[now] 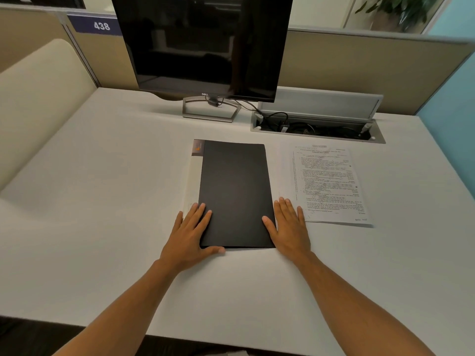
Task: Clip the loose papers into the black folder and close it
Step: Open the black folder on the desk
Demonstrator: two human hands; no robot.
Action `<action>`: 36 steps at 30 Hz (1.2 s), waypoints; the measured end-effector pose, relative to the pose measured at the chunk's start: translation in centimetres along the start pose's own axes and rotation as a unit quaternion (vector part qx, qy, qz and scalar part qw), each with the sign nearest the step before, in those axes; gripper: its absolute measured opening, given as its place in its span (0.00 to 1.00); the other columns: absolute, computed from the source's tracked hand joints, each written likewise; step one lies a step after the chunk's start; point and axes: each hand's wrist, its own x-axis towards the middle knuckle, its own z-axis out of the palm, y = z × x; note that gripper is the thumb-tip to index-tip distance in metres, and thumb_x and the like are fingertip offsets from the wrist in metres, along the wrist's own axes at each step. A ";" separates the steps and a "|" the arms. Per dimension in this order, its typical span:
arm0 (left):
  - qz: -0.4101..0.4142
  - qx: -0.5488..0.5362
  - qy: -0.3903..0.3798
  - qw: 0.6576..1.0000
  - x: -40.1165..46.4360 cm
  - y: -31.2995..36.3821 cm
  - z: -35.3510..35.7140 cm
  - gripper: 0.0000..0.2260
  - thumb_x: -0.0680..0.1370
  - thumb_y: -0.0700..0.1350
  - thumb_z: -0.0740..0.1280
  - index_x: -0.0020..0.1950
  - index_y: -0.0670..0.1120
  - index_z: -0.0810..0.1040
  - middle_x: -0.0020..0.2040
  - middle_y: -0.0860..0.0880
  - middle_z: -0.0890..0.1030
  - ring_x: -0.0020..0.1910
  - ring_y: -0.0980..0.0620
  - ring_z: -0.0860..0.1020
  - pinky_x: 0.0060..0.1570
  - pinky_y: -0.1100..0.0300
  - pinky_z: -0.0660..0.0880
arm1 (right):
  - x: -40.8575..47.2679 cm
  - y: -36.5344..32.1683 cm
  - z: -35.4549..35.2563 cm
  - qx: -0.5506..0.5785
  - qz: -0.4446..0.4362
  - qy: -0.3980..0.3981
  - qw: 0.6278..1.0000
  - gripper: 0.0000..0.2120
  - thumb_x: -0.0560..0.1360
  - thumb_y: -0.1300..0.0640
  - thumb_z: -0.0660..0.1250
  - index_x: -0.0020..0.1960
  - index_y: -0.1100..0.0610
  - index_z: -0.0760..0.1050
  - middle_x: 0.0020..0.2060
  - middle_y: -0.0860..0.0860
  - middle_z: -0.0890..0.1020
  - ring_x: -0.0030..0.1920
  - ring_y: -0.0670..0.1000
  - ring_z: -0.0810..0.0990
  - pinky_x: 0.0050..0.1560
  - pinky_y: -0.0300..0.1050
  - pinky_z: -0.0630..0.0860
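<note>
The black folder (235,191) lies closed and flat in the middle of the white desk, with a pale spine strip along its left side. My left hand (191,229) rests flat on the folder's lower left corner, thumb along the bottom edge. My right hand (289,223) lies flat at the folder's lower right edge, fingers spread, thumb touching the cover. A stack of printed loose papers (327,183) lies on the desk just right of the folder; my right fingertips touch its lower left corner.
A dark Dell monitor (205,44) on a metal stand (210,109) stands behind the folder. An open cable tray (318,128) with wires is sunk into the desk (102,201) at the back right. Partition walls enclose the desk.
</note>
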 end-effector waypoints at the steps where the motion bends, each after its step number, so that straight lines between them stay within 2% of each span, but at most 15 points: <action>1: 0.001 -0.006 0.002 1.000 0.0 0.0 0.1 0.48 0.68 0.78 0.51 0.79 0.50 0.46 0.79 0.52 0.43 0.77 0.52 0.36 0.76 0.47 0.40 | 0.0 0.1 -0.1 0.031 0.001 0.005 1.000 0.42 0.72 0.30 0.30 0.78 0.53 0.48 0.78 0.49 0.51 0.78 0.49 0.45 0.76 0.50 0.37; 3: 0.002 -0.022 0.012 1.000 -0.1 0.1 0.1 0.48 0.68 0.78 0.50 0.79 0.50 0.48 0.79 0.52 0.44 0.77 0.53 0.37 0.76 0.47 0.41 | -0.1 0.0 -0.4 0.121 0.013 0.044 0.992 0.39 0.75 0.31 0.34 0.78 0.52 0.51 0.78 0.49 0.54 0.78 0.47 0.47 0.76 0.48 0.39; 7: -0.014 -0.069 0.038 0.997 -0.1 0.4 -0.1 0.47 0.68 0.78 0.50 0.79 0.49 0.50 0.78 0.55 0.44 0.77 0.55 0.39 0.76 0.50 0.40 | -0.3 -0.6 -1.3 0.288 0.081 0.136 0.944 0.28 0.79 0.41 0.47 0.76 0.51 0.59 0.76 0.49 0.60 0.77 0.50 0.56 0.76 0.47 0.50; 9: -0.016 -0.097 0.055 0.994 -0.1 0.5 -0.1 0.46 0.69 0.77 0.49 0.79 0.49 0.52 0.79 0.54 0.48 0.77 0.56 0.41 0.76 0.51 0.40 | -0.6 -1.0 -1.9 0.335 0.092 0.155 0.925 0.27 0.79 0.42 0.48 0.75 0.50 0.61 0.75 0.49 0.62 0.76 0.50 0.58 0.73 0.44 0.54; 12: -0.016 -0.137 0.076 0.987 -0.1 0.7 -0.1 0.43 0.71 0.75 0.48 0.78 0.49 0.53 0.79 0.54 0.50 0.77 0.58 0.43 0.76 0.52 0.41 | -1.0 -1.5 -2.5 0.361 0.093 0.168 0.913 0.26 0.80 0.44 0.48 0.75 0.53 0.62 0.75 0.50 0.63 0.75 0.50 0.60 0.70 0.39 0.54; 15: -0.022 -0.205 0.100 0.973 -0.4 1.0 -0.3 0.41 0.73 0.74 0.47 0.78 0.50 0.53 0.79 0.54 0.51 0.78 0.58 0.46 0.76 0.53 0.42 | -1.1 -1.7 -1.9 0.347 0.094 0.139 0.923 0.25 0.81 0.46 0.49 0.76 0.51 0.59 0.76 0.49 0.61 0.76 0.49 0.58 0.71 0.39 0.54; 20: -0.058 -0.342 0.148 0.926 -1.5 1.9 -0.8 0.37 0.75 0.71 0.47 0.78 0.51 0.54 0.78 0.55 0.54 0.77 0.58 0.51 0.77 0.53 0.49 | -1.4 -2.9 -0.6 0.295 -0.012 0.071 0.953 0.26 0.81 0.49 0.56 0.77 0.53 0.56 0.76 0.48 0.60 0.76 0.44 0.54 0.75 0.44 0.55; 22: -0.078 -0.385 0.177 0.903 -1.9 2.2 -0.7 0.34 0.76 0.70 0.48 0.77 0.52 0.56 0.78 0.53 0.58 0.77 0.57 0.55 0.76 0.54 0.53 | -1.3 -3.6 0.1 0.245 -0.050 0.044 0.967 0.27 0.80 0.49 0.58 0.77 0.54 0.55 0.76 0.49 0.60 0.76 0.46 0.53 0.76 0.44 0.52; 25: -0.114 -0.431 0.216 0.869 -2.4 2.7 -0.8 0.31 0.77 0.67 0.49 0.76 0.54 0.58 0.76 0.53 0.63 0.75 0.57 0.60 0.73 0.62 0.57 | -1.1 -4.4 1.1 0.131 -0.092 0.016 0.987 0.30 0.80 0.43 0.53 0.77 0.55 0.53 0.77 0.51 0.57 0.77 0.49 0.50 0.77 0.47 0.46; 28: -0.177 -0.479 0.236 0.827 -3.0 2.9 -0.8 0.36 0.76 0.68 0.48 0.76 0.46 0.63 0.73 0.48 0.68 0.72 0.52 0.66 0.72 0.56 0.62 | -1.1 -4.9 1.6 0.067 -0.109 -0.004 0.992 0.30 0.80 0.40 0.46 0.77 0.54 0.52 0.78 0.50 0.56 0.78 0.50 0.49 0.77 0.50 0.44; 30: -0.225 -0.497 0.245 0.801 -3.3 3.1 -1.2 0.36 0.78 0.66 0.48 0.72 0.39 0.66 0.70 0.42 0.72 0.69 0.46 0.70 0.72 0.51 0.64 | -1.1 -4.9 1.7 0.055 -0.109 -0.007 0.992 0.31 0.79 0.39 0.43 0.77 0.53 0.52 0.77 0.50 0.56 0.78 0.49 0.49 0.77 0.50 0.43; 31: -0.246 -0.499 0.250 0.793 -3.5 3.2 -1.4 0.32 0.81 0.61 0.48 0.71 0.37 0.67 0.68 0.42 0.73 0.68 0.48 0.71 0.71 0.53 0.63 | -1.1 -4.8 1.7 0.052 -0.109 -0.005 0.993 0.32 0.79 0.38 0.41 0.77 0.53 0.52 0.77 0.50 0.56 0.78 0.49 0.50 0.77 0.50 0.43; 33: -0.279 -0.498 0.259 0.779 -3.8 3.3 -1.4 0.25 0.83 0.51 0.48 0.71 0.35 0.65 0.65 0.45 0.72 0.65 0.57 0.71 0.68 0.60 0.60 | -1.2 -4.8 1.7 0.044 -0.109 -0.001 0.993 0.33 0.78 0.38 0.39 0.77 0.53 0.53 0.77 0.50 0.57 0.77 0.49 0.51 0.77 0.50 0.44; 35: -0.307 -0.509 0.264 0.759 -3.9 3.1 -1.1 0.27 0.82 0.54 0.48 0.71 0.36 0.66 0.67 0.41 0.73 0.68 0.50 0.70 0.71 0.57 0.60 | -1.4 -4.8 1.8 0.040 -0.106 0.006 0.993 0.32 0.78 0.38 0.41 0.77 0.53 0.54 0.77 0.50 0.58 0.77 0.50 0.52 0.77 0.50 0.45; 36: -0.322 -0.510 0.273 0.750 -4.0 3.1 -1.3 0.28 0.81 0.56 0.47 0.66 0.36 0.71 0.64 0.41 0.76 0.66 0.47 0.73 0.70 0.56 0.64 | -1.5 -4.7 1.8 0.040 -0.105 0.010 0.994 0.31 0.79 0.39 0.42 0.77 0.53 0.54 0.77 0.50 0.59 0.77 0.50 0.52 0.77 0.50 0.45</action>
